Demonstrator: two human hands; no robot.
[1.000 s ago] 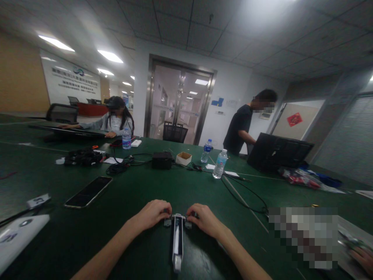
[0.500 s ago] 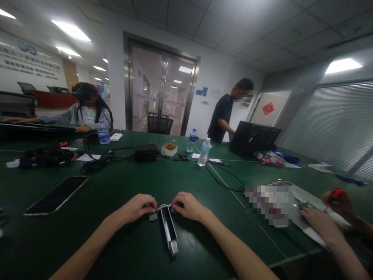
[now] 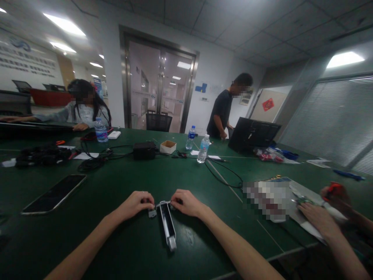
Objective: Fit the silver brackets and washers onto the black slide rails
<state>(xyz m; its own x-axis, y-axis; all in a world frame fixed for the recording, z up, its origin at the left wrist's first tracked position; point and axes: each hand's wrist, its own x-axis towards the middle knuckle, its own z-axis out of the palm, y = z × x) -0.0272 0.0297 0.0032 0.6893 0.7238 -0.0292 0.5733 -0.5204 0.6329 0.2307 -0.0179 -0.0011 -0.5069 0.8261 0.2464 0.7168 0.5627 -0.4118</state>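
A long, narrow white-and-black device (image 3: 167, 221) lies on the green table (image 3: 122, 249), its pale block-like end pointing toward me. At its far end, small grey bracket-like pieces stick out to both sides. My left hand (image 3: 136, 204) is closed, fingertips pinching the left grey piece (image 3: 152, 213). On the other side my right hand (image 3: 186, 202) is closed too, its thumb and fingers pressed on the right-hand piece, which is mostly hidden behind them. What exactly the device is, I cannot make out.
A phone (image 3: 55, 194) lies to the left. Farther back are a black box-shaped adapter (image 3: 144, 150), a small open carton (image 3: 168, 147), water bottles (image 3: 203, 149) and cables (image 3: 224, 179). At right, a co-worker's hands (image 3: 317, 217) work over a white sheet; one holds a red-orange tool (image 3: 332, 190).
The view has shifted slightly. My hands keep their hold at the device's far end. Across the table, the standing person's arm has moved beside the monitor.
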